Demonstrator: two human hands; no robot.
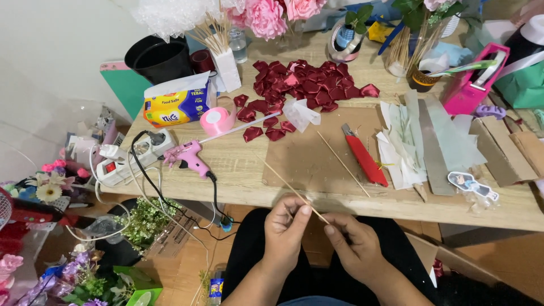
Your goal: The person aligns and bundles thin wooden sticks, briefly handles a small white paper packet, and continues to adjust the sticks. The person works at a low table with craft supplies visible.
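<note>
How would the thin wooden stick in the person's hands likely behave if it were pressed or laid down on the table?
The wooden stick looks long and very thin, so it would probably flex, then snap under pressure. Both the left hand and the right hand pinch it lightly, suggesting little weight. Being round, it might roll on the table.

Glossy satin petals (306,85), a matt wooden skewer (289,186), pale wood-grain counter (243,164) — glue gun (190,157) in smooth pink plastic.

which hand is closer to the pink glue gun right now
Left. The left hand is below and to the right of the pink glue gun; the right hand sits farther right, both pinching a thin wooden stick.
</note>
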